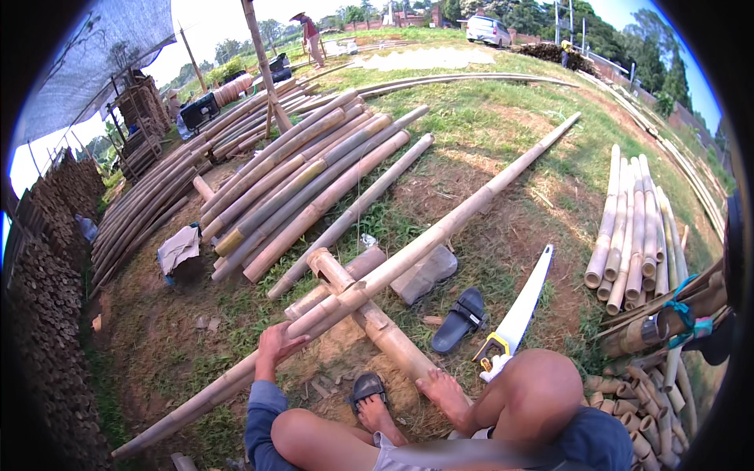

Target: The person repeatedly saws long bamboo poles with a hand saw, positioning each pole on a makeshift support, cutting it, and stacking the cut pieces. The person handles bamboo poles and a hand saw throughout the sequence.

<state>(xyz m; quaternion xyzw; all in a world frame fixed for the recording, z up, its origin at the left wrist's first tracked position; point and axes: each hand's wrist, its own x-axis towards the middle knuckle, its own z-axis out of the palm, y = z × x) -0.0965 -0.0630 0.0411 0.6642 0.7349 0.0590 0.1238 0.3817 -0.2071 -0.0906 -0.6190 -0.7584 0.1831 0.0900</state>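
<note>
Two bare knees and feet fill the near edge of the ground; the person sits low on the dirt. The left hand [276, 343] lies open, palm down, on the long pale bamboo pole [408, 251], seemingly to steady it. That pole runs from the near left corner of the yard diagonally to the far right, resting across a short thick bamboo log [377, 318] that raises it clear of the ground. The right hand [496, 363] is mostly hidden behind the knee at the yellow-and-black handle of a white-bladed hand saw [520, 302]; whether it grips the handle cannot be told. The blade lies flat on the grass, pointing away.

- One black rubber sandal [461, 318], loose beside the log; another is worn on the left foot [367, 388].
- One grey stone block [424, 275], just under the pole.
- Cut pale bamboo lengths [632, 228], bundled at the right edge.
- Short bamboo offcuts [640, 408], heaped at the near right corner.
- Long brown-green bamboo poles [306, 184], stacked side by side beyond the log.
- A grey cloth [179, 250], left of that stack.
- A white car [488, 30] and a standing person in a conical hat [311, 35], at the far edge.
</note>
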